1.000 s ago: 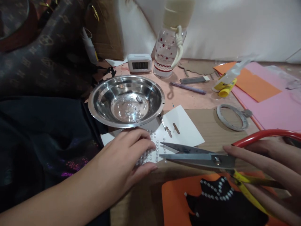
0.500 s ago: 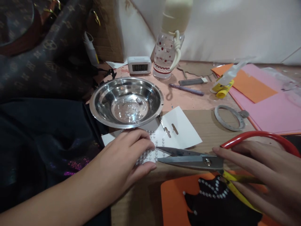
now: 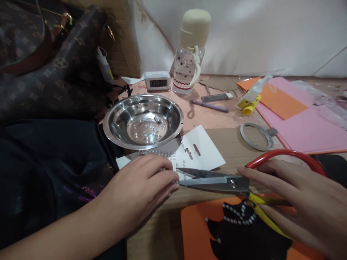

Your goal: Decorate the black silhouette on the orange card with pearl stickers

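My right hand (image 3: 300,191) grips scissors (image 3: 208,180) with one red and one yellow handle, their blades slightly apart and pointing left. Close to the blade tips, my left hand (image 3: 150,180) is closed, its fingertips together on a sheet of small pearl stickers (image 3: 164,154). Most of the piece within those fingers is hidden, though a pearl shows below them. Under the sheet lies a white card (image 3: 207,148) with slots. Below the scissors, a black cutout (image 3: 244,238) edged with pearls rests on an orange sheet (image 3: 193,220).
A steel bowl (image 3: 108,126) stands just beyond my left hand. Farther back are a digital clock (image 3: 157,81), a water bottle (image 3: 187,61), a purple pen (image 3: 210,105) and a glue bottle (image 3: 252,94). A tape roll (image 3: 256,136) lies near pink sheets (image 3: 306,130).
My left fingers have drawn together, with the thumb now tucked beneath them. The scissor blades have closed somewhat. The whole view has shifted slightly.
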`<act>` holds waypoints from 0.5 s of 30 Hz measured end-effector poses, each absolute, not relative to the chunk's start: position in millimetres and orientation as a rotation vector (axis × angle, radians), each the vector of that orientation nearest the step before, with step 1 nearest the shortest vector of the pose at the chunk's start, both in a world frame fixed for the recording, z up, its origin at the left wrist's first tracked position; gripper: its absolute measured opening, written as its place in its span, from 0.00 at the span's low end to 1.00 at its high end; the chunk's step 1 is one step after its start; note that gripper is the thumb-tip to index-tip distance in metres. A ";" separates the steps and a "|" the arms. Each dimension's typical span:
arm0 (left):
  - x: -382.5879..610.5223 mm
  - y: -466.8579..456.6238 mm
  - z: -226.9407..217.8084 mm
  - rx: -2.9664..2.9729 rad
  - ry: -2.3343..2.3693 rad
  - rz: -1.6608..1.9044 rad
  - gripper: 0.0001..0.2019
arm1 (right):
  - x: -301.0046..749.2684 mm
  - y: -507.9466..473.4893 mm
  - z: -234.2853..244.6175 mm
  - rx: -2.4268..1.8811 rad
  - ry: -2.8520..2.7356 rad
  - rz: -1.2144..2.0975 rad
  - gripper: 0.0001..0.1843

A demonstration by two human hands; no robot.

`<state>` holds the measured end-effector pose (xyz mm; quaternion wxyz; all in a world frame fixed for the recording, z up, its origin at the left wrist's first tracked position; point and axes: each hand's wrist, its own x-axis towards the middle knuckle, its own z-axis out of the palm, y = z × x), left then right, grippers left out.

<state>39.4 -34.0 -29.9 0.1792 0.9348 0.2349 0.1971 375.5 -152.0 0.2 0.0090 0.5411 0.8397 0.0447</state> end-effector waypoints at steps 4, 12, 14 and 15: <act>40.1 -33.7 -31.9 2.653 0.638 0.556 0.04 | 374.7 -151.7 -0.5 1.718 2.632 0.106 0.29; 44.2 -28.1 -26.0 2.549 0.675 0.616 0.06 | 365.7 -149.6 8.2 1.781 2.725 0.031 0.26; 44.1 -28.1 -24.0 2.537 0.682 0.628 0.06 | 363.9 -148.1 12.8 1.778 2.738 0.014 0.24; 44.0 -28.4 -23.4 2.540 0.685 0.637 0.06 | 363.0 -147.3 15.0 1.762 2.744 0.017 0.23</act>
